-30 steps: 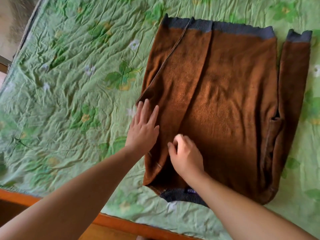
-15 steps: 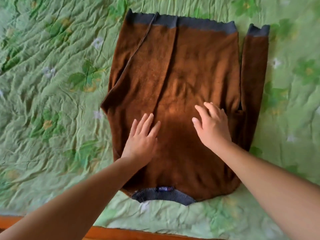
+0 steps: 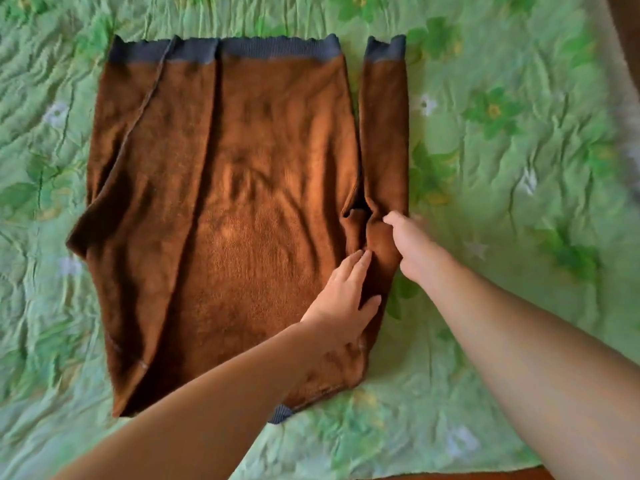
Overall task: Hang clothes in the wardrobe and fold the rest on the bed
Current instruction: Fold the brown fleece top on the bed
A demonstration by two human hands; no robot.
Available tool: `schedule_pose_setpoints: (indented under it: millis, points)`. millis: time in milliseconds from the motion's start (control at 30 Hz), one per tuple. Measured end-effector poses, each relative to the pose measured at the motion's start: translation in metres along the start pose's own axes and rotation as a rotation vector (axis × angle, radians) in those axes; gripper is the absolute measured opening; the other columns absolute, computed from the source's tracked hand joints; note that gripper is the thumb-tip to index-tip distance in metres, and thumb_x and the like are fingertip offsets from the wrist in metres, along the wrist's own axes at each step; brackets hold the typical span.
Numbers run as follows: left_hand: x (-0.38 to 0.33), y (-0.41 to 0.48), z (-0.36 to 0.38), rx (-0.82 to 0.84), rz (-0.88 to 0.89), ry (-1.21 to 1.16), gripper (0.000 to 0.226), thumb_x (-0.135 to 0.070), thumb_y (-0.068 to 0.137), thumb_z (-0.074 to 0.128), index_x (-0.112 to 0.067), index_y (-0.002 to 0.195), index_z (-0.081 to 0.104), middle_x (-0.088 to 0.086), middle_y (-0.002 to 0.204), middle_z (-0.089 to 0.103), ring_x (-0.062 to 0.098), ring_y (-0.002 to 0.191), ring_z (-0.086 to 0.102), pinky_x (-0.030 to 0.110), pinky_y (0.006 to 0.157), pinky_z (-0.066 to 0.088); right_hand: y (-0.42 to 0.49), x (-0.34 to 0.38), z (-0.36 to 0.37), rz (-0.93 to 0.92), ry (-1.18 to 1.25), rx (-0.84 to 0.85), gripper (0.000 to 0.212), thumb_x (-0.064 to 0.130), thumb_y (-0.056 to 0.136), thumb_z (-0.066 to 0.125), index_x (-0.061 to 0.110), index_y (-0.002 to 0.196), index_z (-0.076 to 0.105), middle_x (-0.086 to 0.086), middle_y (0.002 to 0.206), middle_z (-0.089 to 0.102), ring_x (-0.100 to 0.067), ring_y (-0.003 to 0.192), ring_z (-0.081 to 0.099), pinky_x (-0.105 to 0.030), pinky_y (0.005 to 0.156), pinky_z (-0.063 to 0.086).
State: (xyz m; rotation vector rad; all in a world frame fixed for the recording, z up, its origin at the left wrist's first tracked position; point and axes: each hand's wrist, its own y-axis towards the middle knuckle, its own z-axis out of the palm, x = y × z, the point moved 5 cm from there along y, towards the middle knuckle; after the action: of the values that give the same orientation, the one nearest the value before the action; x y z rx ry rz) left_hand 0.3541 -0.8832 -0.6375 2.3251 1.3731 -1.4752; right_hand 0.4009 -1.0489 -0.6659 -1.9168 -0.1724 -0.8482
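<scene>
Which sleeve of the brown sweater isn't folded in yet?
The sleeve on the picture's right, lying alongside the body, where the right hand grips it. The other sleeve lies folded diagonally across the body's left part.

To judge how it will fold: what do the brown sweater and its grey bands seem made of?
Sweater: looks like soft, fuzzy fleece or brushed knit, matte, with a short nap. Bands: ribbed knit, likely stretchy; fine vertical ridges show. Exact fibre cannot be told.

Quick tally: one brown sweater [image 3: 242,220], one green floral sheet [image 3: 519,168], two bare hands, so left hand [image 3: 343,299] plus right hand [image 3: 412,247]. One separate grey cuff [image 3: 386,48].
</scene>
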Motion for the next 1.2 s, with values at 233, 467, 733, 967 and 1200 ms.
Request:
schedule_pose_setpoints:
  millis: [233,467,733,967,1200]
  points:
    - [-0.015,0.03,0.005,0.089,0.033,0.45,0.08,-0.053,0.097,0.047,-0.023,0.16,0.008,0.002,0.168,-0.01,0.019,0.154,-0.01,0.046,0.125,0.007,-0.007,-0.015,-0.068,0.036,0.05,-0.117,0.02,0.022,0.061,0.06,0.014,0.078,0.059,-0.017,0.103,0.069,-0.038,0.096,0.066,-0.054,0.088,0.055]
    - [-0.032,0.05,0.0,-0.109,-0.135,0.135,0.06,-0.057,0.084,0.067,-0.023,0.132,0.055,0.004,0.137,0.046,0.021,0.127,0.042,0.043,0.11,0.037,0.006,0.027,-0.052,-0.004,0.165,0.031,0.022,0.035,0.088,0.072,0.017,0.1,0.072,-0.001,0.098,0.077,-0.022,0.091,0.074,-0.046,0.091,0.059]
    - [-0.041,0.052,-0.022,0.031,-0.432,-1.02,0.033,-0.004,0.065,0.058,-0.005,0.098,0.056,0.022,0.09,0.062,0.036,0.083,0.062,0.052,0.077,0.058,0.007,0.078,-0.032,0.035,0.454,0.246,0.067,0.066,0.093,0.052,0.01,0.127,0.067,-0.015,0.11,0.075,-0.031,0.1,0.074,-0.048,0.089,0.058]
    - [-0.037,0.06,-0.053,0.213,-0.339,-0.989,0.038,-0.014,0.094,0.067,-0.033,0.124,0.055,-0.001,0.114,0.074,0.02,0.104,0.071,0.036,0.092,0.057,0.015,0.126,-0.012,-0.018,0.399,0.231,0.041,0.05,0.089,0.069,0.017,0.113,0.073,-0.007,0.101,0.078,-0.026,0.086,0.077,-0.043,0.081,0.057]
    - [-0.025,0.061,-0.11,-0.07,-0.211,-1.194,0.031,0.001,0.082,0.064,-0.004,0.112,0.064,0.021,0.104,0.069,0.03,0.095,0.067,0.039,0.086,0.058,-0.028,0.209,0.065,-0.192,0.277,0.53,0.034,0.021,0.088,0.063,0.003,0.115,0.072,-0.016,0.114,0.074,-0.033,0.106,0.072,-0.049,0.097,0.055]
